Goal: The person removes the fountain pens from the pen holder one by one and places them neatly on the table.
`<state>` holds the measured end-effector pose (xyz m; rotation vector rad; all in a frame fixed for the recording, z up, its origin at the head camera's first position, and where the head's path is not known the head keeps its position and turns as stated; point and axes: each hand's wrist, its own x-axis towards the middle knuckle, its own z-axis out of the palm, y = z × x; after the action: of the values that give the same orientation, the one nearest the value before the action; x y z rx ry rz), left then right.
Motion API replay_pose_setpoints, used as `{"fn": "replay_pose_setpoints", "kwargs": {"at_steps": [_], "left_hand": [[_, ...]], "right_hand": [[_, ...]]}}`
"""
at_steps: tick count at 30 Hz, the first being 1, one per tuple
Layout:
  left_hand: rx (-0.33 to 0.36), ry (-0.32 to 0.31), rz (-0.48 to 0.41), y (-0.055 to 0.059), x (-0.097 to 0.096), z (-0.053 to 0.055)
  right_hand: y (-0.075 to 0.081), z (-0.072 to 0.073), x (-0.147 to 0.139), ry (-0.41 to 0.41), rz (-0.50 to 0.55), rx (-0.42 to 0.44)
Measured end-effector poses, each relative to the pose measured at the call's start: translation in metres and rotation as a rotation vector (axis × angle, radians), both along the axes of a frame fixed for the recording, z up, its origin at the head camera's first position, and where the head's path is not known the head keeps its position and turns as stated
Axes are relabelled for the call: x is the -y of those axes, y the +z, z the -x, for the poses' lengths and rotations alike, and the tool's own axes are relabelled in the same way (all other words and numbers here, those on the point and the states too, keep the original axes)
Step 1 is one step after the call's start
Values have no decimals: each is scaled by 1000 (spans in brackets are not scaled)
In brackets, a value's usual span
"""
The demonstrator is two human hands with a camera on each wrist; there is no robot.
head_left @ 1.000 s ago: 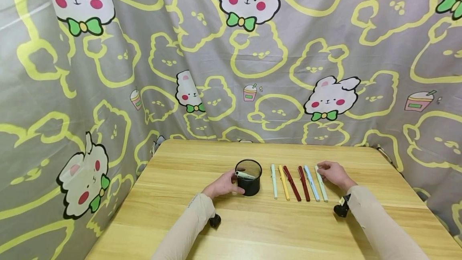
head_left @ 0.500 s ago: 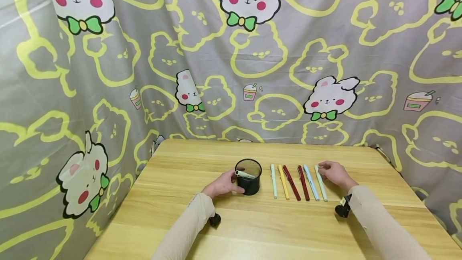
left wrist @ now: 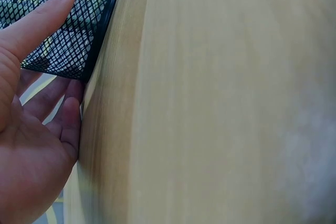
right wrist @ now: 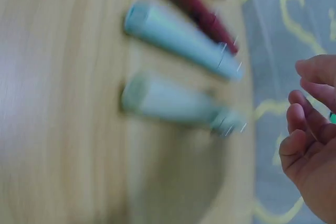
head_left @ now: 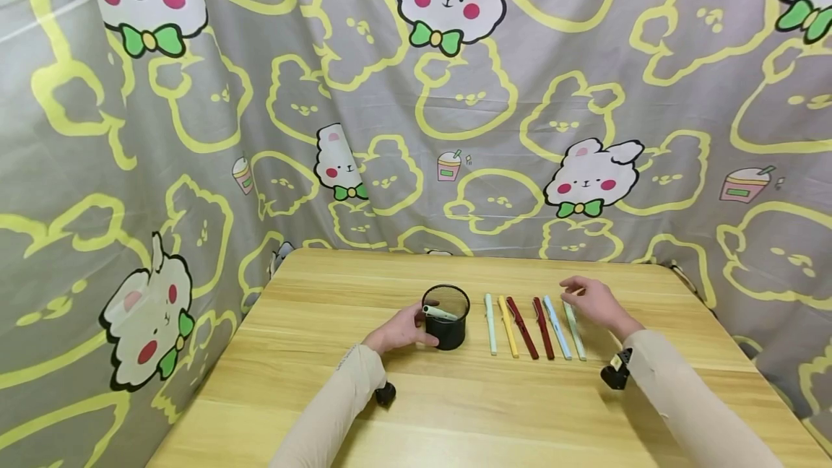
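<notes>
My left hand (head_left: 404, 328) holds a black mesh pen holder (head_left: 450, 334) upright on the table. In the left wrist view the thumb lies along the mesh (left wrist: 86, 30) and the fingers reach round its other side. A pale green pen (head_left: 440, 313) leans inside the holder. My right hand (head_left: 596, 303) hovers by the upper end of another pale green pen (head_left: 575, 334), its fingers loosely bent with nothing between them. The right wrist view shows that hand (right wrist: 317, 166) apart from the pale green pen (right wrist: 173, 100) and the light blue pen (right wrist: 181, 40).
Left of the pale green pen lie a light blue pen (head_left: 557, 328), two dark red pens (head_left: 544, 329), a yellow pen (head_left: 509, 327) and a mint pen (head_left: 490, 325), in a row on the wooden table (head_left: 455, 410). A patterned curtain (head_left: 390, 107) hangs behind the table.
My right hand has risen and moved slightly left and back, off the end of the pale green pen. The left hand and pen holder stay in place; the head view has shifted slightly.
</notes>
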<state>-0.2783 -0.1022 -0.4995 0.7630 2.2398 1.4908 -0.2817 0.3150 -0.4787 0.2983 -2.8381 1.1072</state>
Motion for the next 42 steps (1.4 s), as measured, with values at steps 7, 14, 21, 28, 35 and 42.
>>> {"fn": "replay_pose_setpoints", "kwargs": {"at_steps": [7, 14, 21, 28, 35, 42], "left_hand": [[1, 15, 12, -19, 1, 13], [27, -2, -23, -20, 1, 14], [89, -47, -78, -19, 3, 15], [118, -110, -120, -18, 6, 20], [143, -133, -133, -18, 6, 25], [128, -132, -87, -16, 3, 27]], "right_hand": [[24, -2, 45, 92, 29, -77], [34, -8, 80, 179, 43, -68], [29, -8, 95, 199, 57, -78], [31, -12, 104, 207, 76, -55], [32, -10, 108, 197, 81, -47], [29, -8, 108, 202, 107, -39]]}}
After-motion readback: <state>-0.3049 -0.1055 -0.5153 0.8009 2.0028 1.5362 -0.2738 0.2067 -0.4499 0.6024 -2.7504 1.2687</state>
